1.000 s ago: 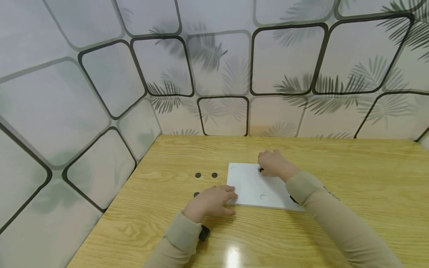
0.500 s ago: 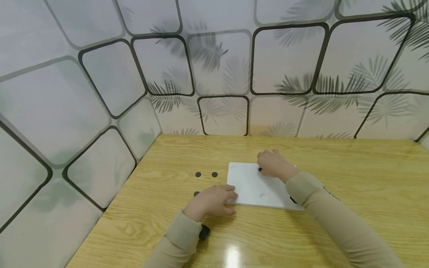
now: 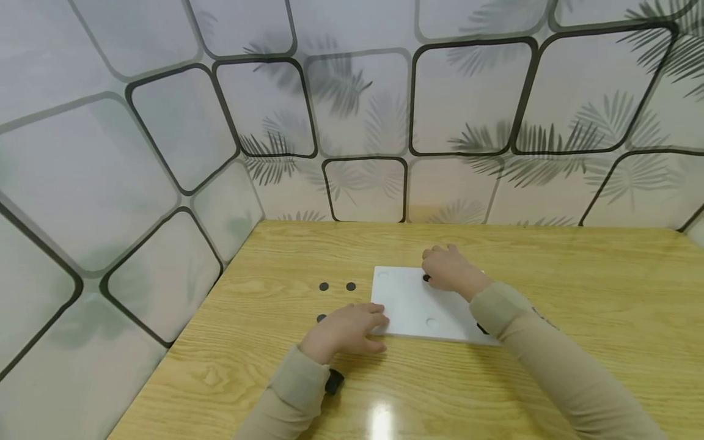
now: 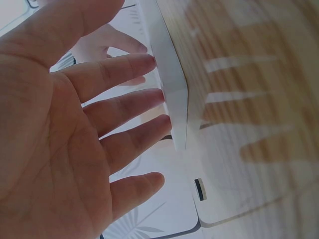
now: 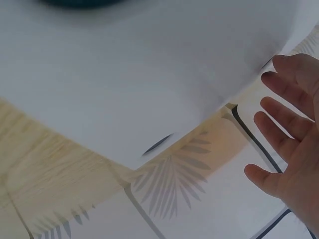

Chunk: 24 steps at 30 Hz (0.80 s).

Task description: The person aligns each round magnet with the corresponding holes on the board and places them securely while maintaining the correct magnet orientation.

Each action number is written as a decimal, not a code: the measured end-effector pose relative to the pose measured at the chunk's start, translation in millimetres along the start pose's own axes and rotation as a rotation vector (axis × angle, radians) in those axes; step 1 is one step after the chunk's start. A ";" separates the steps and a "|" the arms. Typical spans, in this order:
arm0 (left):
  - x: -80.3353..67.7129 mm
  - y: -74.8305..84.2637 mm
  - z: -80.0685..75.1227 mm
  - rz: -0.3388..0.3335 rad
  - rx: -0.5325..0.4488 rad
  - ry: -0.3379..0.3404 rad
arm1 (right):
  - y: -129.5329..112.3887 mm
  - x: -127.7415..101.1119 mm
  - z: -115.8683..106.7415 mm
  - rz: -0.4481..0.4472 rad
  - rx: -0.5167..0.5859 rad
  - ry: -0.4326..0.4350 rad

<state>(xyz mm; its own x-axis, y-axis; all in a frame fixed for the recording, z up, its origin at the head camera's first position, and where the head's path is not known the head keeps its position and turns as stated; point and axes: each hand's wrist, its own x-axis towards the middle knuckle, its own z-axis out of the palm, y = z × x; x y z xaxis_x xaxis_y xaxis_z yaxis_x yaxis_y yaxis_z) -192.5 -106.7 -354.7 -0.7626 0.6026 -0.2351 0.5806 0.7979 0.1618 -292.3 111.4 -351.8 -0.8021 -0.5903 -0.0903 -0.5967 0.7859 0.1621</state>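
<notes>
A white board [image 3: 409, 305] with round recesses lies flat on the table. My left hand [image 3: 346, 330] has its fingers spread and nearly straight, their tips touching the board's edge [image 4: 172, 84]. At the far side, my right hand [image 3: 453, 272] holds thumb and index fingertip at a black disc [image 3: 426, 278]. In the right wrist view, this disc [image 5: 267, 63] shows as a thin dark sliver between the two tips, at the board's surface. Another dark disc [image 5: 158, 144] sits near the board's corner. A front recess [image 3: 432, 322] holds nothing.
Left of the board lie black discs on the wooden table [image 3: 247, 366]: two at the back, one [image 3: 324, 286] and another [image 3: 351, 286], and a third [image 3: 321, 318] partly behind the left hand. A patterned wall [image 3: 363, 189] borders the table. A blurred dark round shape [image 5: 82, 2] tops the right wrist view.
</notes>
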 end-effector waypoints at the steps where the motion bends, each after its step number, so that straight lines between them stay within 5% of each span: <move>1: -0.1 0.1 -0.1 0.000 0.002 0.000 | 0.8 -1.1 0.3 -0.002 0.003 0.006; 24: -3.1 -2.0 3.0 0.005 -0.019 0.013 | 9.3 -50.0 -7.6 -0.016 0.169 0.219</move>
<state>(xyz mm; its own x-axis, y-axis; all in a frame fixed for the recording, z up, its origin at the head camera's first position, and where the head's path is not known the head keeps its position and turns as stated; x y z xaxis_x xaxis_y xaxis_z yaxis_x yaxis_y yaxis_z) -190.4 -110.2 -357.2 -0.7636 0.6065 -0.2215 0.5789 0.7950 0.1811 -257.5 146.8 -338.4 -0.7793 -0.6139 0.1257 -0.6194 0.7851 -0.0057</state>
